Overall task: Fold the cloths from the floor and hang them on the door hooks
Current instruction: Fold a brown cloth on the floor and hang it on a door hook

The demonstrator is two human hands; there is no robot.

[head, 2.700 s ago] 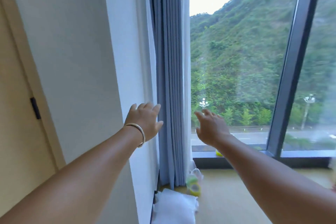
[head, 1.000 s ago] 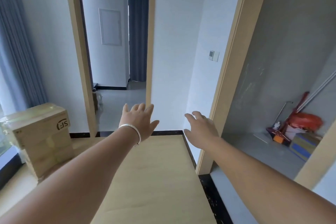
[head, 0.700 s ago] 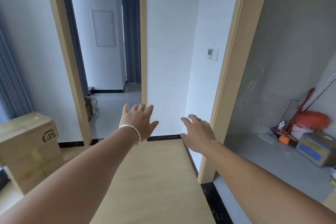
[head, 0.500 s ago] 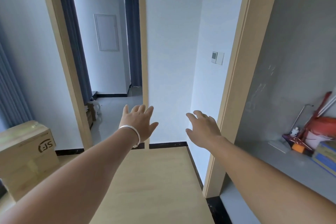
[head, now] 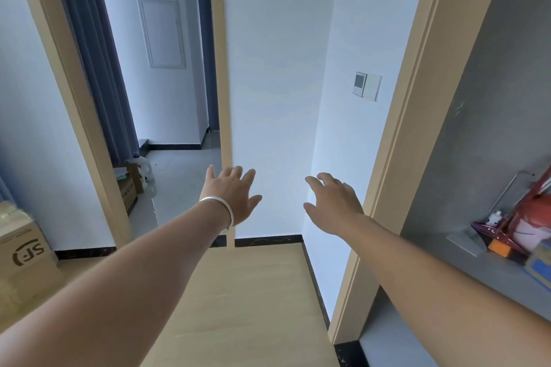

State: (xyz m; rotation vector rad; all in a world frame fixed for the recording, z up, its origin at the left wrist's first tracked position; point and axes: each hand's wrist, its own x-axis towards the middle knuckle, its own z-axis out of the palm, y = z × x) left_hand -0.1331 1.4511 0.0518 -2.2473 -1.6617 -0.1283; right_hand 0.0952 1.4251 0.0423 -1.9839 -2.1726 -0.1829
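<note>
left hand [head: 231,198]: reaching out ahead at chest level, fingers spread and straight, holding nothing; silver bangle [head: 219,208] sitting on the wrist.
right hand [head: 332,202]: also stretching forward, fingers loosely fanned, palm down, carrying nothing.
why held so: both hands are hanging free in the air, apart from each other and touching nothing; probably just walking posture while the person is looking for the next cloth.
cloths: none showing in this view; no door hooks showing either, so I cannot tell where they are from here.
step: judging by the bare hands, a fetch or search leg, nothing being folded or hung right now.
open room: wooden floor [head: 247,304] is running straight ahead to the white wall [head: 274,83]; open doorway [head: 167,98] lying ahead-left, leading onto a tiled floor.
edges: door frame [head: 417,116] standing close on the right beside a grey alcove [head: 492,134] with cleaning gear piled on its floor; cardboard box [head: 24,250] crowding the left side.
risk: right forearm is passing near that frame.
</note>
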